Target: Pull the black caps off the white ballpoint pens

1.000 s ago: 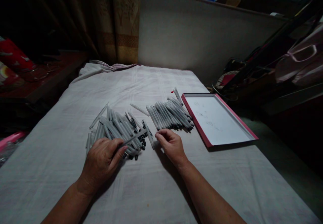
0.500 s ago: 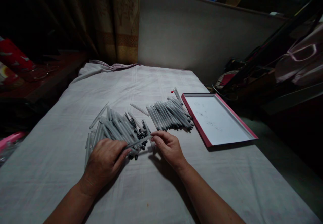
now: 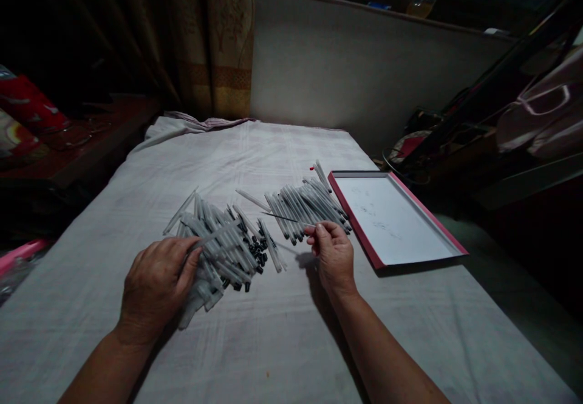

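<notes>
My left hand (image 3: pixel 155 282) pinches one end of a translucent pen barrel (image 3: pixel 219 234), which points up and to the right over a loose pile of similar barrels (image 3: pixel 230 264). Between the fingertips of my right hand (image 3: pixel 336 255) is a thin, dark-ended pen refill (image 3: pixel 283 217), its tip reaching leftward. The refill and the barrel are apart. Small black plugs (image 3: pixel 258 252) lie scattered along the pile's right side. Beyond the right hand, black-ended pens (image 3: pixel 298 203) lie side by side in a rough row.
A shallow red-rimmed box lid (image 3: pixel 359 231) with a white inside sits right of the row. One loose barrel (image 3: pixel 251 198) and a small red piece (image 3: pixel 312 168) lie farther back on the pale cloth (image 3: pixel 273 337). A brown curtain (image 3: pixel 230 58) hangs behind.
The hands have moved apart, left hand leftward and right hand rightward. A single slim piece stretched between them before; now the refill is out of the barrel, one in each hand.
</notes>
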`<state>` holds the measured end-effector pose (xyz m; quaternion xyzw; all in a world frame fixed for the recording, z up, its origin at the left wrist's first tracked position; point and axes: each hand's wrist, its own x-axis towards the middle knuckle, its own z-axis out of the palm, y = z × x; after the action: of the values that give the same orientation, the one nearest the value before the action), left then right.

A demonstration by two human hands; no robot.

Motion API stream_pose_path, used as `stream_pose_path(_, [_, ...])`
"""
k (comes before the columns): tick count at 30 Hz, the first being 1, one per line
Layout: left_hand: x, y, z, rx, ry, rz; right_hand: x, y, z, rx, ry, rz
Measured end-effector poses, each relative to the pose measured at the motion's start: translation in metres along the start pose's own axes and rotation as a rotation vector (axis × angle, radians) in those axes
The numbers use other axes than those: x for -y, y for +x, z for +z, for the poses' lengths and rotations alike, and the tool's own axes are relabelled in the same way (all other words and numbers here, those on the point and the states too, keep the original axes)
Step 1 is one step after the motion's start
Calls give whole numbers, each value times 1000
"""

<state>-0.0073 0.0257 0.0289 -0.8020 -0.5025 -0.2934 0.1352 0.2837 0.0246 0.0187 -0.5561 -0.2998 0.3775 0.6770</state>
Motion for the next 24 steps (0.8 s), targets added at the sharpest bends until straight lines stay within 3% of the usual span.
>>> stream_pose_path(7, [-15, -4, 2, 12, -130, 122, -15, -21, 9, 252, -197, -88])
stream_pose_path(15, [-29, -3, 1, 9, -190, 165, -13, -22, -1, 448, -421, -151])
stream_pose_path(19, [-40, -5, 2, 44, -231, 183, -7, -28, 1, 592, -358, -87])
stream_pose_path(24, [-45, -5, 3, 48, -235, 254, -4, -34, 10, 632, -312, 95])
